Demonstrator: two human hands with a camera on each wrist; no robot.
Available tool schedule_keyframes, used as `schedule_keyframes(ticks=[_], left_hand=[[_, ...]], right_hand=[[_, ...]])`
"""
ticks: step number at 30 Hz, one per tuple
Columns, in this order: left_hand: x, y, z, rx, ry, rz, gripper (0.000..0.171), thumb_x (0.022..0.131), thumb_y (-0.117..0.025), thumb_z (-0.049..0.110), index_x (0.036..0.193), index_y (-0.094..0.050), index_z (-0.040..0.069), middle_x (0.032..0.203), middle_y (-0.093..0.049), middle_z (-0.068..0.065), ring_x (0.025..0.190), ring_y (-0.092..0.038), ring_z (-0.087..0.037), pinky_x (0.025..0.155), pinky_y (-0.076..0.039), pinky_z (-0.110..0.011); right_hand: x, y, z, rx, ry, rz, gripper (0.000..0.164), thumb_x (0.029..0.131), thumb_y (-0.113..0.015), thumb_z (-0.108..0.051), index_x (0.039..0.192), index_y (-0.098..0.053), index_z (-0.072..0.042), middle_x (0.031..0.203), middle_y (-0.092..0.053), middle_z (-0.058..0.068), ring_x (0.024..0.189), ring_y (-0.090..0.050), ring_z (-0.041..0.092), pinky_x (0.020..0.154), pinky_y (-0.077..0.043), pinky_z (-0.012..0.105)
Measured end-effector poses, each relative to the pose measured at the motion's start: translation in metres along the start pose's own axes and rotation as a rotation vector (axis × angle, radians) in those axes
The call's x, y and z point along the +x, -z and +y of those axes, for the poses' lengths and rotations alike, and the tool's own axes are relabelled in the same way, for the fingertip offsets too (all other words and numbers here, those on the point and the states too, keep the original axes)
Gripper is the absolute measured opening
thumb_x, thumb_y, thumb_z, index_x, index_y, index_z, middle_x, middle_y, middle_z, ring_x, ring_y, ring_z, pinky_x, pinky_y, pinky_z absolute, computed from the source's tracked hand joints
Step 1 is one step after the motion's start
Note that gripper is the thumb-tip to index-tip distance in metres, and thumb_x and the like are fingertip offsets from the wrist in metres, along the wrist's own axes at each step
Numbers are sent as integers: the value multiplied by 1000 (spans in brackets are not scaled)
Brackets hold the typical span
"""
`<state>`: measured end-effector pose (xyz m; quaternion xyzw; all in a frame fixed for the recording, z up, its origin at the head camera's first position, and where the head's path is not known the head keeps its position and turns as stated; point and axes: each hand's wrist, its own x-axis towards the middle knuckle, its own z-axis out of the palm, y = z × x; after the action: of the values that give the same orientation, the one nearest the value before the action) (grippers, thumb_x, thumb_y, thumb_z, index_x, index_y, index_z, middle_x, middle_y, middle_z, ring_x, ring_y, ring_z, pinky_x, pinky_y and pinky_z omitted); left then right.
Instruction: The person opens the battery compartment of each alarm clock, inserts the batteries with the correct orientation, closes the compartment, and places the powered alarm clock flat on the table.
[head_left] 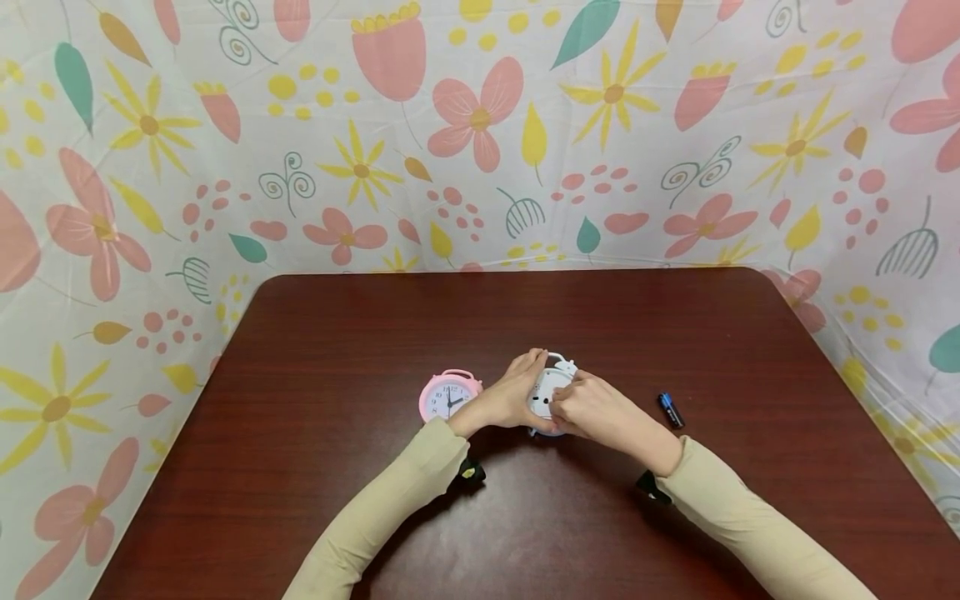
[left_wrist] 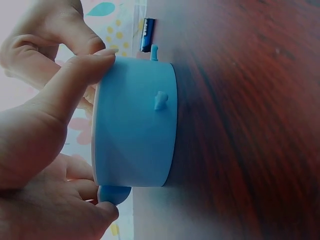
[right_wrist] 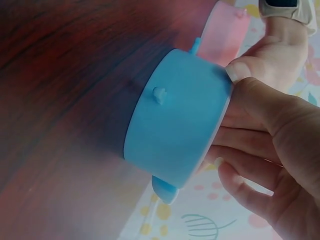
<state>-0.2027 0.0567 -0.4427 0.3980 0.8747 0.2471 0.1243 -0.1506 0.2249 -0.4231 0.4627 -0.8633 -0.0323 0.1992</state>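
Observation:
A light-blue alarm clock [head_left: 553,380] lies face down with its pale back upward. Its handle and small feet stick out from the blue casing [right_wrist: 177,120]. My left hand [head_left: 512,393] spans the clock and grips its rim, with the thumb on the near edge in the left wrist view. The right hand [head_left: 600,410] has its fingers curled at the clock's back, close to the left thumb; what its fingertips hold there is partly hidden. Beside the left hand lies a pink alarm clock [head_left: 438,398], its dial facing up and partly covered by the left wrist.
A blue and black battery [head_left: 671,411] lies on the table to the right of the right hand. The brown table [head_left: 375,333] meets a flower-patterned cloth [head_left: 480,183] at its back and sides. Dark wrist straps [head_left: 471,472] hang below both sleeves.

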Motion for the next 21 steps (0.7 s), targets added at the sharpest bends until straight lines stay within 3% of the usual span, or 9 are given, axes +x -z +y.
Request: schedule_keyframes(ticks=[8, 16, 21], left_hand=[[1, -1, 0, 11, 1, 0, 112, 65, -80, 40, 144, -15, -5, 149, -21, -17, 139, -17, -31, 113, -19, -37], [1, 0, -1, 11, -13, -9, 112, 66, -79, 41, 144, -14, -6, 148, -21, -18, 138, -17, -31, 113, -19, -37], [1, 1, -2, 13, -16, -22, 112, 68, -77, 43, 144, -12, -6, 149, -18, -20, 139, -15, -31, 113, -19, -38]], right_hand=[[0, 1, 2, 22, 5, -6, 18, 62, -76, -20, 59, -59, -19, 58, -55, -9, 54, -53, 6, 62, -39, 29], [0, 3, 5, 92, -50, -34, 20, 61, -76, -17, 58, -57, -23, 55, -52, -13, 52, -50, 6, 61, -41, 29], [-2, 2, 7, 135, -78, 9, 22, 63, -76, -15, 60, -55, -23, 55, -51, -17, 53, -48, 1, 59, -37, 25]])
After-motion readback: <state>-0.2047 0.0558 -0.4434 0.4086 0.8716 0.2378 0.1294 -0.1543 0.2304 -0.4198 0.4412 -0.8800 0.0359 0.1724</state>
